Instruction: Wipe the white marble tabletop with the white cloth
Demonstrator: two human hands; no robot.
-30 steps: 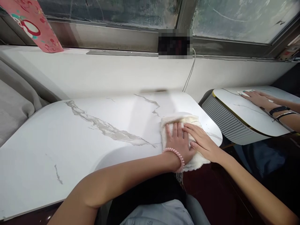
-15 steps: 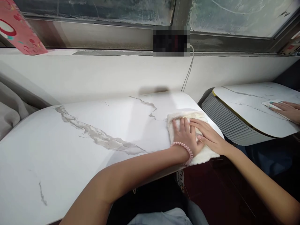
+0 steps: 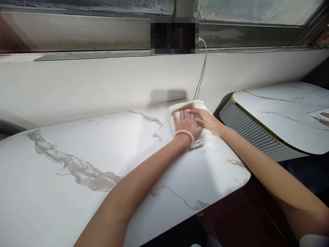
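A cream-white cloth [image 3: 187, 105] is spread at the back right part of a white marble-patterned tabletop [image 3: 218, 181]. My left hand [image 3: 188, 124] lies flat on the cloth with its fingers spread, a pink coiled band [image 3: 185, 132] round its wrist. Close beside it, my right hand [image 3: 207, 121] also rests flat on the cloth, fingers stretched out towards the left hand. Both palms press the cloth from above, and part of it is covered by them. Its near edge is bunched under the left wrist.
Behind the table runs a white wall [image 3: 102, 82] below a window ledge. A dark blurred-out device [image 3: 174, 36] stands there, its white cable [image 3: 202, 73] hanging behind the table. At right, another marble-patterned table [image 3: 282, 106] has another person's hand [image 3: 325, 116] on a cloth.
Both my hands and the cloth have moved from the table's near right edge to its back edge. The view has shifted right. The other person's hand is now mostly out of view.
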